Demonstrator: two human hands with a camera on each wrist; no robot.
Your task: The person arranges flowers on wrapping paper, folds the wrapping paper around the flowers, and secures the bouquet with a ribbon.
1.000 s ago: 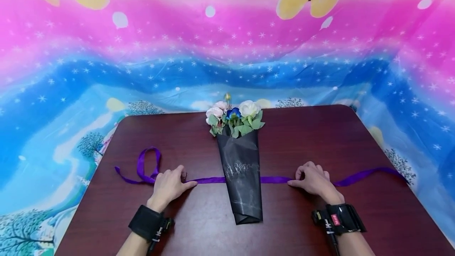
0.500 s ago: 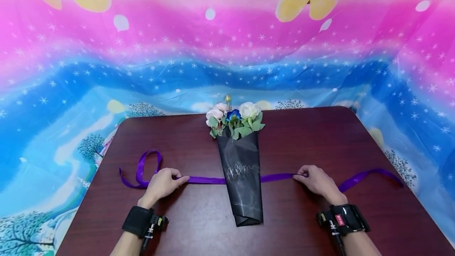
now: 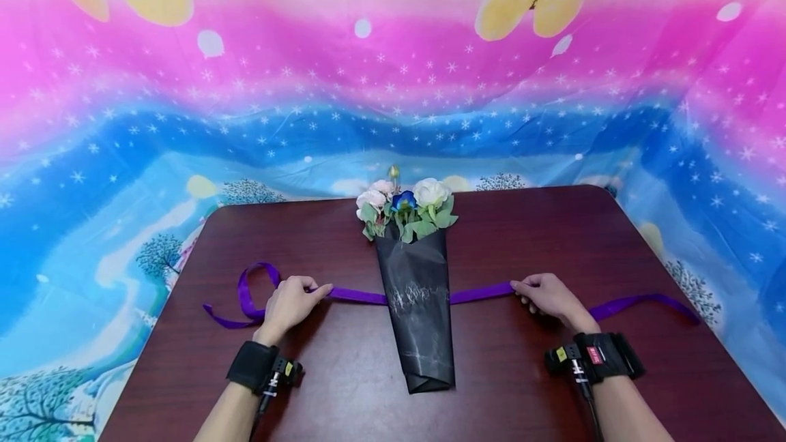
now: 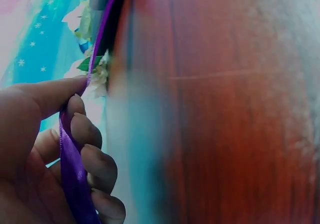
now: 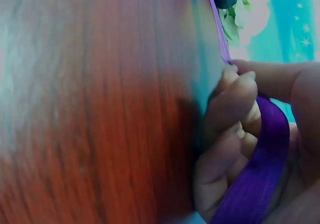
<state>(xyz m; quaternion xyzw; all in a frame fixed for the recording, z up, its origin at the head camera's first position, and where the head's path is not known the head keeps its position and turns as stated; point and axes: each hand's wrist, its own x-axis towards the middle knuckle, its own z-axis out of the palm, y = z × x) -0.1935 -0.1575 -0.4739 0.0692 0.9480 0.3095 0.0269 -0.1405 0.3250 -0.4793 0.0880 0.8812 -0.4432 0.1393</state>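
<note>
Both our hands have shifted slightly toward the far side since half a second ago, the left hand point(image 3: 290, 304) also a little rightward, and the ribbon point(image 3: 359, 297) between them crosses farther up, seemingly lifted. Behind everything hangs a printed backdrop point(image 3: 393, 128); before it, the broad table point(image 3: 338, 377) gives us room to reach wide. On it, midway between our hands, lies the bouquet point(image 3: 413, 271), its flowers point(image 3: 432, 193) at the far end and its black wrap point(image 3: 424, 329) narrowing toward us, which we judge keeps the blooms out of the way. Our right hand point(image 3: 550, 300) mirrors the left: each pinches the ribbon between thumb and forefinger, other fingers loosely curled, the strip running on through the palm. These grips sit well apart, likely to keep the middle stretch straight; it disappears beneath the wrap. Slack remains outside them, a loop point(image 3: 244, 295) left, a tail point(image 3: 620, 304) right.
</note>
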